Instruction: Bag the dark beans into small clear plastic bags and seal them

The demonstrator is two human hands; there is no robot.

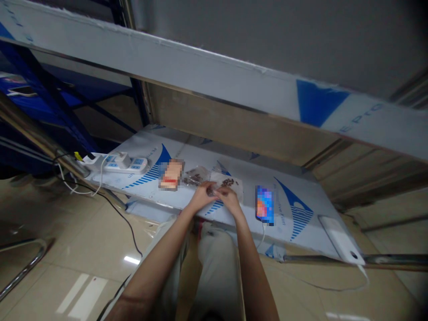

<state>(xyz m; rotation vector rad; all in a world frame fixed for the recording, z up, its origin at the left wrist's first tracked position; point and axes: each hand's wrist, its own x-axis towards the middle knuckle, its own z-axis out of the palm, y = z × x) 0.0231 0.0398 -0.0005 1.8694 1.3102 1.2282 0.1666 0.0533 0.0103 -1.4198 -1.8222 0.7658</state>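
My left hand and my right hand meet over the front edge of a low white-and-blue table. Their fingers are curled together round a small dark piece that is too small to name. Just behind the hands lie a clear bag of small dark parts and a white sheet with more dark parts on it.
A blurred orange packet lies left of the bags. A phone with a lit screen lies to the right, on a cable. A white power bank sits at the right corner. A white power strip lies at the left end. A shelf hangs overhead.
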